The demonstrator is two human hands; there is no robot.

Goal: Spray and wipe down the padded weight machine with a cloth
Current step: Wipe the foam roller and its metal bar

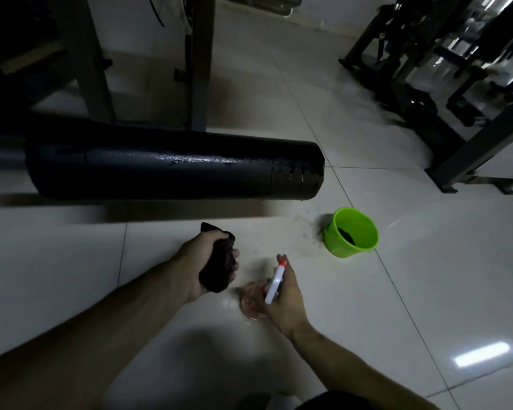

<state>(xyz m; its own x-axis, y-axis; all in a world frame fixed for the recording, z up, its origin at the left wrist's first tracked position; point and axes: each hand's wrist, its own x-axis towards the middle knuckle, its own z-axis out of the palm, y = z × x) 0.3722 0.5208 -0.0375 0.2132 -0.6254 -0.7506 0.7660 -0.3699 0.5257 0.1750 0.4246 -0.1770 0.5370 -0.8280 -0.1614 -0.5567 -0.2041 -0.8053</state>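
The padded roller (172, 164) lies ahead of both hands, long axis running left-right, its top wet. The left hand (208, 261), nearer, grips the bunched cloth (216, 270). The right hand (285, 300) clasps the spray bottle (274, 284).

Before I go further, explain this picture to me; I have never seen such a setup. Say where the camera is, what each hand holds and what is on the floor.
This is one picture from a camera worn on the person's head, looking forward and down, so both arms reach in from below. The left hand grips a bunched dark cloth. The right hand holds a clear spray bottle with a white and orange head. Ahead is the machine's black padded roller, glistening in places as if wet. On the tiled floor stands a green bucket with something dark inside that I cannot identify. Another gym frame stands at back right.
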